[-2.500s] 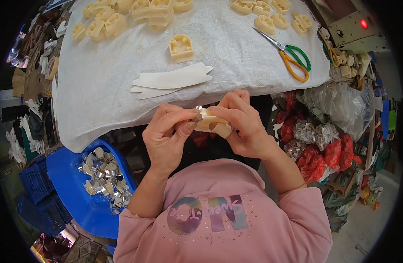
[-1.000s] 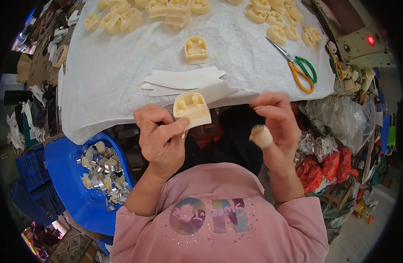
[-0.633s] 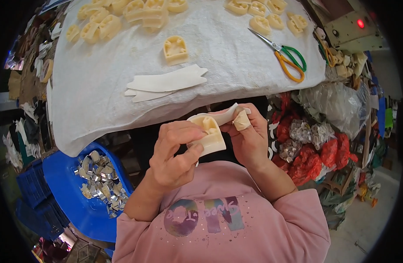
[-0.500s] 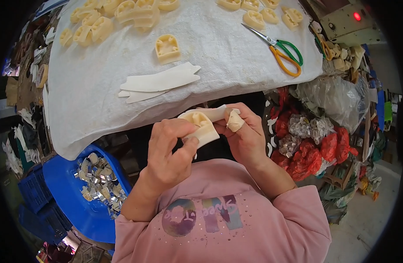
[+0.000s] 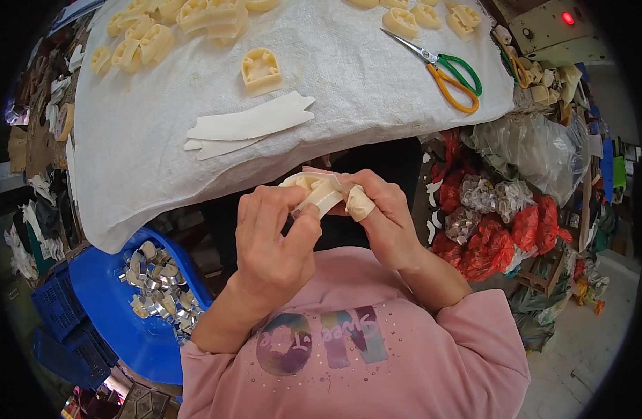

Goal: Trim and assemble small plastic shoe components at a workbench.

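My left hand [image 5: 271,244] grips a cream moulded plastic piece [image 5: 324,194], hollow with inner ribs, between thumb and fingers. A white strip [image 5: 332,177] runs along the piece's far outer side. My right hand [image 5: 389,222] pinches this strip close against the piece's right end; the fingers behind it are partly hidden. A tan cover [image 5: 359,203] wraps my right thumb. Beyond my hands, flat white strips [image 5: 251,122] with notched ends lie stacked on the cloth-covered table [image 5: 335,91]. One more cream piece [image 5: 261,72] sits just behind them.
Several cream pieces [image 5: 213,19] crowd the table's far side. Scissors [image 5: 443,71] with green and orange handles lie at the right. A blue basin [image 5: 136,342] of shiny curved pieces [image 5: 160,283] stands at lower left. Red plastic bags [image 5: 489,244] fill the right side below the table.
My right hand has moved left, closer to the cream piece, and the strip now lies nearer its side instead of sticking out to the right. My left hand keeps its hold.
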`<move>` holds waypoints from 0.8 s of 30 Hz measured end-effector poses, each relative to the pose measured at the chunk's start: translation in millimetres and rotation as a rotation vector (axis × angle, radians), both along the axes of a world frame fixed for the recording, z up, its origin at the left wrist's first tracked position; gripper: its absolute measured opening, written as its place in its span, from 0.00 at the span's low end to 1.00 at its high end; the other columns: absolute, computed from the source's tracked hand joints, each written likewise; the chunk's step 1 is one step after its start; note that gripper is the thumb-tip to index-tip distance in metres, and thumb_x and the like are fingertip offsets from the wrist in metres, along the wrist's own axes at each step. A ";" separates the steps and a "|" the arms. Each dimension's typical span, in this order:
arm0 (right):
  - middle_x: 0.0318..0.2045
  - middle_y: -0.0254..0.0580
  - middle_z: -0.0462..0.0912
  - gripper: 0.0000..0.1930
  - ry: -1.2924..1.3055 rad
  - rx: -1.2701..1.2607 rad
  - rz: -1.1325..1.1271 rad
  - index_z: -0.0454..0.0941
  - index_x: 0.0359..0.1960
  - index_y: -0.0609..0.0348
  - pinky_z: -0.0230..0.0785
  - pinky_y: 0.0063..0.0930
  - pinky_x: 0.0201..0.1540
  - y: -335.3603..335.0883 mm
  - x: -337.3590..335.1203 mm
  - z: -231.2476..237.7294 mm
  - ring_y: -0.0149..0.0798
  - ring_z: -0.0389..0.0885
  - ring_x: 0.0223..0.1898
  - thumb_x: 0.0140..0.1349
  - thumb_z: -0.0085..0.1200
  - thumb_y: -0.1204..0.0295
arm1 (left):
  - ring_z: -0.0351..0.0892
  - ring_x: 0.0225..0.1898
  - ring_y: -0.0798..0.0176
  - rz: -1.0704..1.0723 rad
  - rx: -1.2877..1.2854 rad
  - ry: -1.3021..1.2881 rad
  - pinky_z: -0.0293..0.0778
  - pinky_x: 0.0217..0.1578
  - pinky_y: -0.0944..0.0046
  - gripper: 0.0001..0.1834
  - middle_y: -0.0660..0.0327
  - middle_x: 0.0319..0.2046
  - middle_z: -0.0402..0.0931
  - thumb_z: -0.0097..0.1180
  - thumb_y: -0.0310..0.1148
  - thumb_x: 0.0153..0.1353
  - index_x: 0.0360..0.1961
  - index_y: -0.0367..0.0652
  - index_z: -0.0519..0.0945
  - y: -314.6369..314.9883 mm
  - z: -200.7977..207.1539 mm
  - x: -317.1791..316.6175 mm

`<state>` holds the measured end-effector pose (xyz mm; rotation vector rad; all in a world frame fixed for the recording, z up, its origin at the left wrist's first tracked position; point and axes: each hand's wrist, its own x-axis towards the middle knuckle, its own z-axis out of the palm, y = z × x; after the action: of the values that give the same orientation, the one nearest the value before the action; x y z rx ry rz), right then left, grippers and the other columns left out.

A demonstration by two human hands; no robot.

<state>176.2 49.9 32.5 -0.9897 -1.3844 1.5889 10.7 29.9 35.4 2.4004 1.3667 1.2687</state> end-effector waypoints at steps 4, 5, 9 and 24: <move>0.41 0.48 0.80 0.12 0.311 -0.234 -0.115 0.72 0.42 0.69 0.73 0.23 0.38 1.1 -4.3 -10.2 0.31 0.79 0.36 0.66 0.41 0.71 | 0.67 0.25 0.60 -0.007 -0.004 -0.096 0.58 0.24 0.63 0.12 0.56 0.30 0.71 0.57 0.19 0.38 0.28 0.37 0.73 0.8 -3.5 1.4; 0.47 0.53 0.77 0.11 0.392 -0.285 -0.107 0.71 0.37 0.69 0.75 0.26 0.41 1.5 -4.3 -11.7 0.35 0.79 0.39 0.66 0.40 0.72 | 0.67 0.25 0.60 -0.023 -0.005 -0.114 0.58 0.24 0.63 0.12 0.56 0.29 0.71 0.57 0.18 0.38 0.28 0.37 0.73 1.7 -4.2 1.3; 0.45 0.50 0.79 0.11 0.318 -0.207 -0.109 0.71 0.41 0.69 0.74 0.25 0.39 -1.4 -2.3 -10.0 0.32 0.79 0.39 0.66 0.42 0.71 | 0.67 0.26 0.60 -0.011 -0.013 -0.119 0.58 0.24 0.63 0.13 0.56 0.30 0.71 0.57 0.17 0.37 0.29 0.37 0.73 -1.5 -3.6 0.6; 0.30 0.38 0.81 0.17 0.013 -0.072 0.139 0.73 0.46 0.64 0.70 0.23 0.31 35.3 16.9 -6.7 0.28 0.78 0.29 0.65 0.47 0.62 | 0.72 0.32 0.60 -0.054 -0.362 -0.491 0.69 0.31 0.67 0.07 0.53 0.33 0.74 0.56 0.18 0.53 0.31 0.37 0.71 -7.8 -10.2 -6.7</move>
<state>193.1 85.1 25.8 -0.9411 -1.4217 1.7556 4.0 22.1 25.2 1.7290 1.2404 1.3389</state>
